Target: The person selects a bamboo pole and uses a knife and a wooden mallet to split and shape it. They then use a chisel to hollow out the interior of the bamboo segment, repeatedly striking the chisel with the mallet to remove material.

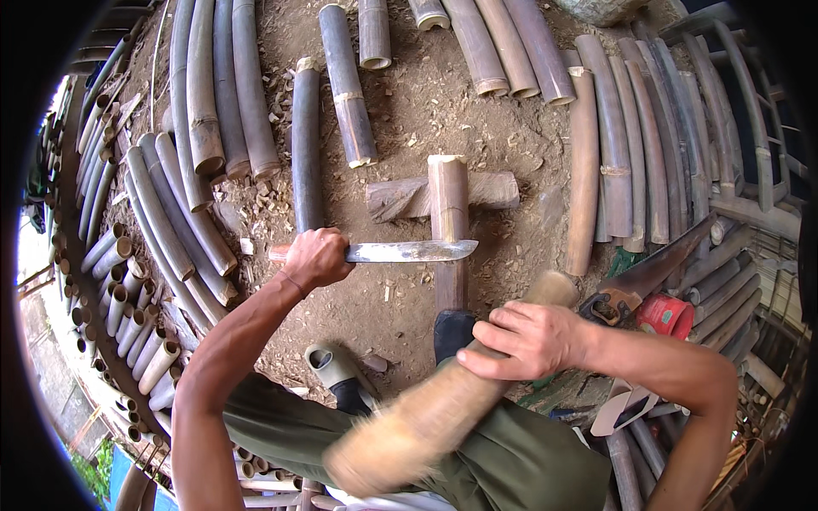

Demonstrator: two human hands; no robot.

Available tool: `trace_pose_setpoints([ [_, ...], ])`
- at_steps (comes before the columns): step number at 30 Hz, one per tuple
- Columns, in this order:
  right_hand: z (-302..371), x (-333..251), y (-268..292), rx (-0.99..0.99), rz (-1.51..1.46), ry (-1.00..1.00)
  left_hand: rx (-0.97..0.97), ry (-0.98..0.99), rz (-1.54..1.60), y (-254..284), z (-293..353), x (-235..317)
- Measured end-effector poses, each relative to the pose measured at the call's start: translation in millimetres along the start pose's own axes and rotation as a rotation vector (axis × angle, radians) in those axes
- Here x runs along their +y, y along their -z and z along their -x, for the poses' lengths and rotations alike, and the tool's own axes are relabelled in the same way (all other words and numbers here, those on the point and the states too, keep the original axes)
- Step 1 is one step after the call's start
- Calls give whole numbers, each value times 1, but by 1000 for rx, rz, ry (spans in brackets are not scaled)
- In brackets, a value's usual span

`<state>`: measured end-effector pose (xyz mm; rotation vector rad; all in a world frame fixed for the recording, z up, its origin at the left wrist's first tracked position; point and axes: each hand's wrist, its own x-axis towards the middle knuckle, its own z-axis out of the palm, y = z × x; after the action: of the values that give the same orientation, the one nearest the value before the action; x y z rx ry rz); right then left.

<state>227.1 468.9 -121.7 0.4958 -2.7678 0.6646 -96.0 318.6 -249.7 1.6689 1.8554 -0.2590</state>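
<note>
Bamboo piece [449, 200] propped over a short log [396, 200] on bare earth [362, 294], the log running crosswise beneath it. Near end of the bamboo piece meets a dark-clad foot [454, 332]; whether they press together, cannot tell.

Left grip [317, 258], left of the bamboo piece: fingers closed round the handle [279, 254] of a long knife [400, 251]. Blade points right, lying across the bamboo piece on the near side of the log, tip just past its right edge. Edge biting in or only resting: cannot tell.

Right grip [527, 341], right of the bamboo piece and nearer the body: clasped around a wooden club [417, 426] towards its narrower end. Thick end slants down to the left over green trousers [520, 451], blurred. Club apart from the bamboo piece.

Left of the bamboo piece: a dark pole [307, 145], its near end by the left grip; wood chips [277, 200] scattered; farther left, stacked open-ended tubes [141, 324]. Beyond it, slightly left, a single pale-ended length [348, 94]. Right of it: a row of poles [635, 153]; nearer the body there, a handsaw [660, 271], red container [665, 317] just beside its handle.
</note>
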Motion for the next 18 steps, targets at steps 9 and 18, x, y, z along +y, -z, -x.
trace_pose_setpoints([
  [9,17,-3,-4,-139,69,-169,59,-4,0,7,-4,0],
  [18,19,12,5,-247,88,-322,24,35,3,-1,-3,-7],
])
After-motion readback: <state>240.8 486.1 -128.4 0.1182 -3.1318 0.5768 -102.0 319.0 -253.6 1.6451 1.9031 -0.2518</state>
